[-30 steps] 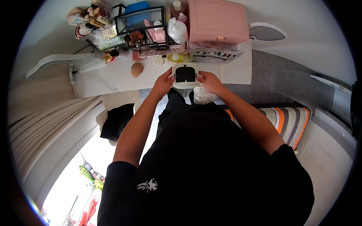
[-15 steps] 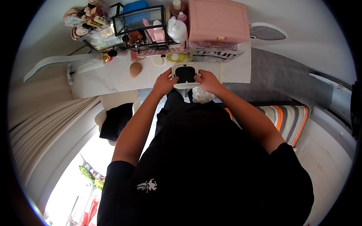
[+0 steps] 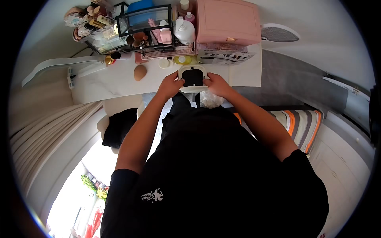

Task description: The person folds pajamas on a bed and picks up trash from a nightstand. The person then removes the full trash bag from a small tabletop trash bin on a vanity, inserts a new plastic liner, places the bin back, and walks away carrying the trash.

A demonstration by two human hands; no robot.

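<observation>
A small white rounded-square case with a black middle [image 3: 193, 77] is held at the front edge of the white marble-patterned desk; I cannot tell its exact kind. My left hand [image 3: 170, 85] grips its left side, with the thumb on the inner rim. On the opposite side my right hand [image 3: 217, 84] has hold of it in the same way. Just below the case, near my right wrist, is a crumpled whitish translucent plastic bag [image 3: 210, 99]. Behind it on the desk stand a bottle of yellow liquid [image 3: 183, 60] and a round white lid or jar [image 3: 164, 63].
A pink box [image 3: 228, 22], a white pump bottle [image 3: 185, 31] and a black-framed clear organizer [image 3: 145, 22] line the back of the desk [image 3: 99, 85]. A tan makeup sponge [image 3: 140, 73] lies to the left. A black cushion [image 3: 119, 127] rests on a chair at lower left.
The whole view has shifted slightly to the left. Both hands keep the same hold on the white case, which stays at the desk's edge.
</observation>
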